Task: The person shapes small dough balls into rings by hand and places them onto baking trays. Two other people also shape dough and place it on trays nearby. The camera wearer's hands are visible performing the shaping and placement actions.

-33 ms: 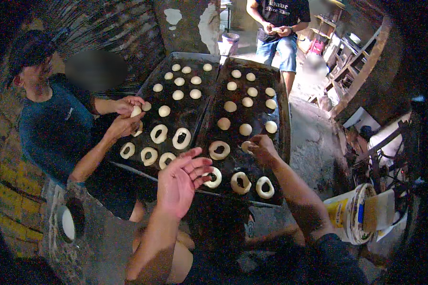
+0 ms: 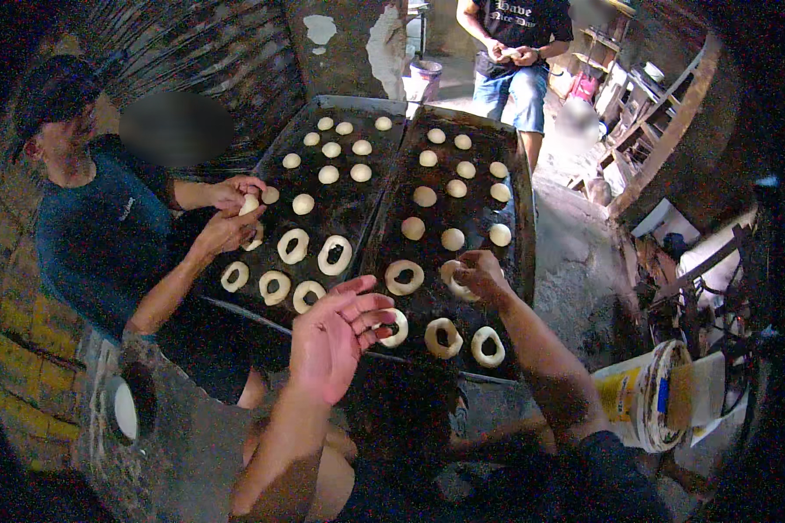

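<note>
Over the near edge of the two dark baking trays, my left hand (image 2: 331, 340) is held palm up, fingers apart, with nothing in it. It partly covers a dough ring (image 2: 399, 329). Farther right, my right hand (image 2: 484, 272) has its fingers closed on a pale dough ring (image 2: 459, 284) lying on the right tray (image 2: 392, 205); my fingers hide part of that ring. Shaped rings, among them one just left of it (image 2: 404, 278), lie in the near rows. Round dough balls (image 2: 453, 239) stand in rows beyond them.
On the left, a co-worker (image 2: 105, 227) holds a dough ball (image 2: 249, 205) over the left tray (image 2: 349, 209). Another person (image 2: 519, 61) stands past the far end with dough in hand. A yellow and white bucket (image 2: 641, 397) is at right; a white round thing (image 2: 126, 410) lies at lower left.
Under my right hand the dough shows larger and more ring-like than before. My left hand stays nearly where it was. The whole view has shifted slightly.
</note>
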`<state>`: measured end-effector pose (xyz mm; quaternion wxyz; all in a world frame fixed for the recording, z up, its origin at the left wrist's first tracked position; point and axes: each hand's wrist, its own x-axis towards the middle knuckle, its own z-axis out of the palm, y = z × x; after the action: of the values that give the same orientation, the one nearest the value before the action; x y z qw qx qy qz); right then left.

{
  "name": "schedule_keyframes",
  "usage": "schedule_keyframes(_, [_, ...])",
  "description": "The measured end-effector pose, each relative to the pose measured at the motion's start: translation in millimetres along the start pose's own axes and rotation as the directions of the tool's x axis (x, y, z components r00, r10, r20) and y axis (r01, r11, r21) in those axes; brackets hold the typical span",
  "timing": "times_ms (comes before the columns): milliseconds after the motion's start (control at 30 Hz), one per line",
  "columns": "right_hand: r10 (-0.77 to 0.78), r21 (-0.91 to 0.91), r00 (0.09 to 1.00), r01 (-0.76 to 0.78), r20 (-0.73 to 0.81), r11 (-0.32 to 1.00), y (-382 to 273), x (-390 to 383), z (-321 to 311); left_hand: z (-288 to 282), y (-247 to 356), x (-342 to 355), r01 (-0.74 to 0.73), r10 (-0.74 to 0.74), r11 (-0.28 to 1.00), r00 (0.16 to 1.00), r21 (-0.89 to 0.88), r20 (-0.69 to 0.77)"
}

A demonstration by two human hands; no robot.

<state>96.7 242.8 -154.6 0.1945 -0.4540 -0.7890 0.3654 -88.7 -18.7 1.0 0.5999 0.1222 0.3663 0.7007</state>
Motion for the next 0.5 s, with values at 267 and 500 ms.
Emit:
schedule_keyframes(267, [-0.148, -0.048, 0.969, 0.141, -0.197, 0.989, 53.5, 17.5, 8.7, -2.8, -14.7, 16.1, 0.060, -0.061, 0.997, 0.997, 0.045, 0.037])
schedule_keyframes(500, [-0.280, -0.619, 0.955, 0.277, 0.096, 0.735, 104.4, 18.3, -37.4, 20.9, -27.5, 11.6, 0.112, -0.122, 0.988, 0.989, 0.109, 0.085])
